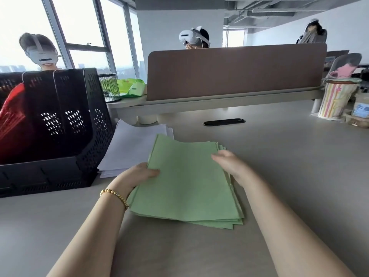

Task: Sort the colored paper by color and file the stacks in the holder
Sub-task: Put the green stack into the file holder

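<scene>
A stack of green paper (189,180) lies in the middle of the desk, its sheets slightly fanned at the right and bottom edges. My left hand (137,176) grips the stack's left edge, thumb on top. My right hand (231,166) holds the right edge, fingers curled over the sheets. A stack of white paper (129,148) lies behind and to the left, partly under the green one. The black mesh file holder (60,124) stands at the left with red paper (14,124) in its left slot.
A brown divider panel (235,72) on a raised shelf crosses the back of the desk. A mesh pen cup (109,87) and green packet (130,87) sit on the shelf. Striped cup and jars (335,100) stand far right. People with headsets sit beyond.
</scene>
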A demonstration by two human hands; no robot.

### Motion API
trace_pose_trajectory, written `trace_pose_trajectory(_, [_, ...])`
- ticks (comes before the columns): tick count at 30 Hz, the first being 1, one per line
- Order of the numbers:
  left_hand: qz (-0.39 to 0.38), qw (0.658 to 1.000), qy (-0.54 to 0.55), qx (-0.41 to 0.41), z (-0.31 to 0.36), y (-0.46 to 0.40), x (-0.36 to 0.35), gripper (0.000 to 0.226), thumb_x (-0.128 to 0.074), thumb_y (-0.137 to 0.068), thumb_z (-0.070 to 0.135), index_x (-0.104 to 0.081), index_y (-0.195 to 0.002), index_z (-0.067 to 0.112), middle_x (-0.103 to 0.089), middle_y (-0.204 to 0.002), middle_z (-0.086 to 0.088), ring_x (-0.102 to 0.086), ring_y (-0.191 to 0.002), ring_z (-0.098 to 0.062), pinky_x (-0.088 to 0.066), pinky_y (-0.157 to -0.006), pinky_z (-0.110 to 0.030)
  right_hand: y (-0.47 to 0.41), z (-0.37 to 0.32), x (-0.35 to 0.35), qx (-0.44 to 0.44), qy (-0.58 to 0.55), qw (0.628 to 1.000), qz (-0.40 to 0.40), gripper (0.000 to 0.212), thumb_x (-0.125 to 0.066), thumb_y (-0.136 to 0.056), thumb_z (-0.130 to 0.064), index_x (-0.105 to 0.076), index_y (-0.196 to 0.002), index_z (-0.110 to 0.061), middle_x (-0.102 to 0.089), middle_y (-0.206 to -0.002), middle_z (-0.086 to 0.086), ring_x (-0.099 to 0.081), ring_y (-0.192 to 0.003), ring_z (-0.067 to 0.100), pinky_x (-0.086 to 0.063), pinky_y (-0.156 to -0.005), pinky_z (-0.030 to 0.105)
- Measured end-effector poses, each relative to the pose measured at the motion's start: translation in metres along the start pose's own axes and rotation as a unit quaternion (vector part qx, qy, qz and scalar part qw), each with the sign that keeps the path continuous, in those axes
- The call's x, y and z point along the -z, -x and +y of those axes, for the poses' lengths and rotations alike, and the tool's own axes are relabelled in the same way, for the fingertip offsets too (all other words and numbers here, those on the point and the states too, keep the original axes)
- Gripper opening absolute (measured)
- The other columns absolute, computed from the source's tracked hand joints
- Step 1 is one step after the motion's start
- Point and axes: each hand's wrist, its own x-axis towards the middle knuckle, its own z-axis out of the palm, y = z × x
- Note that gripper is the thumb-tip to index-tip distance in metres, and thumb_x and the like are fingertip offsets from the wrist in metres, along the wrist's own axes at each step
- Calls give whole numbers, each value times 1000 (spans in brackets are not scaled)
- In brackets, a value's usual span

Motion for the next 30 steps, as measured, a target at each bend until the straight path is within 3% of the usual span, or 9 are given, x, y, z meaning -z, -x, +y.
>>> trace_pose_trajectory(5, [29,977,182,-105,-1,6,-2,24,-50,-95,8,-58,-116,12,-71,-91,-5,-68,-73,-21,-55,-78,-37,-5,5,8,-14,-76,991,114,71,-54,-92,-41,-24,-144,-3,-35,-148,12,-38,-134,28,-33,-105,34])
trace_pose_trajectory(8, [-28,965,247,-88,0,10,2,22,-46,-96,22,-61,-110,12,-74,-94,-4,-72,-78,-18,-59,-67,-30,-3,8,11,-48,-231,972,14,94,-66,-72,-62,-33,-143,-9,-41,-144,6,-42,-132,26,-36,-109,44])
trace_pose_trajectory(10, [-45,967,244,-66,-4,10,5,34,-43,-96,37,-63,-109,13,-72,-103,-5,-71,-88,-18,-59,-68,-27,-3,12,9,-66,-227,969,-73,98,-69,-62,-70,-43,-139,-15,-45,-142,4,-43,-132,25,-35,-109,48])
trace_pose_trajectory(14, [8,978,205,-31,-10,2,0,43,-57,-88,43,-62,-114,9,-73,-99,-7,-72,-85,-22,-57,-81,-36,1,14,11,-15,-131,982,-133,78,-70,-67,-65,-59,-123,-12,-62,-123,-1,-57,-116,17,-37,-108,35])
trace_pose_trajectory(18, [2,982,190,-24,-4,6,-14,20,-51,-95,14,-60,-107,2,-73,-69,-3,-70,-58,-14,-57,-53,-23,7,10,16,-17,-134,976,-169,34,-63,-87,-31,-66,-111,-7,-70,-107,14,-68,-91,29,-51,-94,43])
trace_pose_trajectory(20, [30,979,203,-18,-3,8,-14,20,-48,-96,7,-58,-112,-1,-71,-61,-2,-67,-50,-13,-55,-47,-22,8,8,12,-25,-99,986,-129,31,-63,-88,-21,-63,-113,-3,-70,-104,13,-67,-88,27,-52,-91,41])
trace_pose_trajectory(23, [70,975,209,-33,2,16,-15,25,-45,-97,5,-55,-119,2,-70,-77,-7,-67,-57,-17,-57,-57,-28,15,0,2,-21,-76,995,-68,29,-59,-90,-10,-60,-116,1,-67,-100,11,-63,-76,22,-50,-75,30])
trace_pose_trajectory(26, [130,967,190,-108,18,35,-12,27,-42,-99,9,-52,-124,9,-64,-102,-9,-63,-80,-22,-53,-82,-40,30,-16,-11,14,-96,995,-2,32,-58,-91,-15,-57,-119,1,-64,-117,17,-62,-97,27,-47,-91,36])
trace_pose_trajectory(30, [193,928,229,-221,44,68,13,16,-45,-98,15,-56,-106,23,-66,-98,-2,-64,-88,-25,-51,-91,-48,65,-65,-23,140,-205,966,75,30,-55,-94,-21,-56,-121,-10,-59,-113,-2,-56,-105,16,-39,-88,22])
